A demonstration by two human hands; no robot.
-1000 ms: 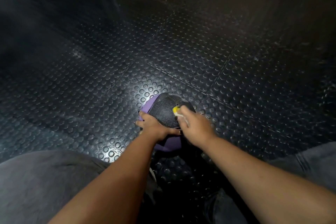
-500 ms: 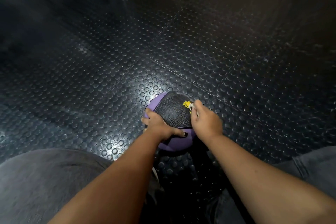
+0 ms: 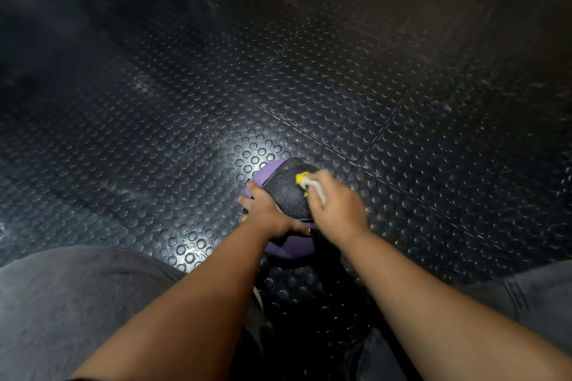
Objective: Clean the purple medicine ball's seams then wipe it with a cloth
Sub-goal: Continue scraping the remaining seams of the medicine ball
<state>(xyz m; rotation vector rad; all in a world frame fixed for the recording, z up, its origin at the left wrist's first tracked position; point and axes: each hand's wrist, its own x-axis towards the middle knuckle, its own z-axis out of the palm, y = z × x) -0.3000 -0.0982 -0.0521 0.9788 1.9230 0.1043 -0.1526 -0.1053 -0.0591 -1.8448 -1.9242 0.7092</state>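
- Purple medicine ball (image 3: 286, 191) is sitting on studded floor (image 3: 185, 133).
- Left hand (image 3: 266, 210) is clasping ball's near-left side; right hand (image 3: 337, 210) is pinching yellow-tipped brush (image 3: 301, 178) at ball's top-right.
- Prob. heavy, firm, grippy: looking best held w/ wide palm, low on ball.

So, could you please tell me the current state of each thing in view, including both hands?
ball, sits on the floor, one black and one purple panel showing.
left hand, holds the ball's near left side.
right hand, grips the brush; blurred.
brush, yellow head against the ball's top.
floor, dark studded mat, glare beside the ball.
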